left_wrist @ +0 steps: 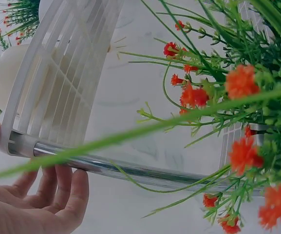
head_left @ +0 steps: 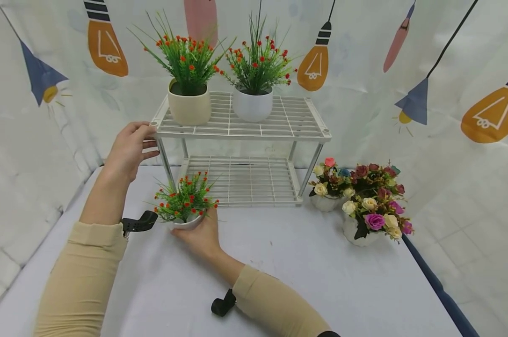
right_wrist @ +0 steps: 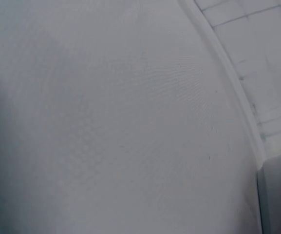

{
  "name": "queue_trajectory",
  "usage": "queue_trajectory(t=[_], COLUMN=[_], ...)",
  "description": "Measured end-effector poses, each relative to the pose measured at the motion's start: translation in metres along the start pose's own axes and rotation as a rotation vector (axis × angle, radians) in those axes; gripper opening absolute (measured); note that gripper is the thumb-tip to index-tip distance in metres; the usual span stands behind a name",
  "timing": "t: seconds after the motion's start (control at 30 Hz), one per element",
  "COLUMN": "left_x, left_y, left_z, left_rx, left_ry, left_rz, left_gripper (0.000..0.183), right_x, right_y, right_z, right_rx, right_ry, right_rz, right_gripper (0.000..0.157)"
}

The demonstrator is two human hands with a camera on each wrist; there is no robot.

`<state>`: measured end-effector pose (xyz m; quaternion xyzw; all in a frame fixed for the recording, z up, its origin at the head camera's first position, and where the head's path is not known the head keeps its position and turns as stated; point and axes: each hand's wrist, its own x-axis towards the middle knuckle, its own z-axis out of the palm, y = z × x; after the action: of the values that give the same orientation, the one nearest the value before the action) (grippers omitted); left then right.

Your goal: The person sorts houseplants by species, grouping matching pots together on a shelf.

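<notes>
A white two-tier wire rack (head_left: pixel 243 137) stands on the table. My left hand (head_left: pixel 128 147) grips its upper front left corner; in the left wrist view, the fingers (left_wrist: pixel 74 195) curl by the metal post (left_wrist: pixel 130 168) just under that corner. Low at the rack's front left, my right hand (head_left: pixel 203 234) holds a small white pot (head_left: pixel 187 223) of red-orange artificial flowers (head_left: pixel 185 199), its thumb and fingers around the pot's sides. These blooms (left_wrist: pixel 242 83) fill the right of the left wrist view. The right wrist view shows mostly white cloth (right_wrist: pixel 130 122).
On the upper shelf sit a cream pot (head_left: pixel 190 108) and a white pot (head_left: pixel 252 105), both with red-flowered grass. Right of the rack, several potted rose arrangements (head_left: pixel 373 220) cluster on the white tablecloth (head_left: pixel 287 262). A printed curtain (head_left: pixel 355 93) hangs behind.
</notes>
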<state>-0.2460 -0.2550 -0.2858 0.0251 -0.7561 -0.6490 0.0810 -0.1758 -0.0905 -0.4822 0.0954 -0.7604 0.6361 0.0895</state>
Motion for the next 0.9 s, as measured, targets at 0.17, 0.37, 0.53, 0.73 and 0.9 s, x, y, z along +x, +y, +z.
queue_trajectory(t=[0.17, 0.37, 0.53, 0.73, 0.9], left_x=[-0.002, -0.002, -0.002, -0.003, -0.002], left_y=[-0.001, 0.0, 0.0, 0.001, 0.001], left_z=[0.0, 0.001, 0.002, 0.001, 0.001], left_rx=[0.007, 0.012, 0.016, 0.03, 0.03], left_ry=[0.003, 0.008, 0.013, 0.024, 0.026], left_rz=[0.003, 0.011, 0.001, -0.001, 0.001], left_gripper=[0.054, 0.052, 0.052, 0.054, 0.053], right_x=[-0.002, -0.005, -0.007, -0.008, -0.005], right_y=[0.0, 0.002, 0.005, 0.01, 0.015], right_z=[-0.008, -0.017, -0.027, -0.039, -0.043], right_rx=[-0.009, -0.023, -0.036, -0.059, -0.062], right_ry=[-0.002, 0.037, 0.067, 0.129, 0.157], right_rz=[0.02, 0.015, 0.009, -0.004, -0.02], right_gripper=[0.103, 0.1, 0.1, 0.101, 0.103])
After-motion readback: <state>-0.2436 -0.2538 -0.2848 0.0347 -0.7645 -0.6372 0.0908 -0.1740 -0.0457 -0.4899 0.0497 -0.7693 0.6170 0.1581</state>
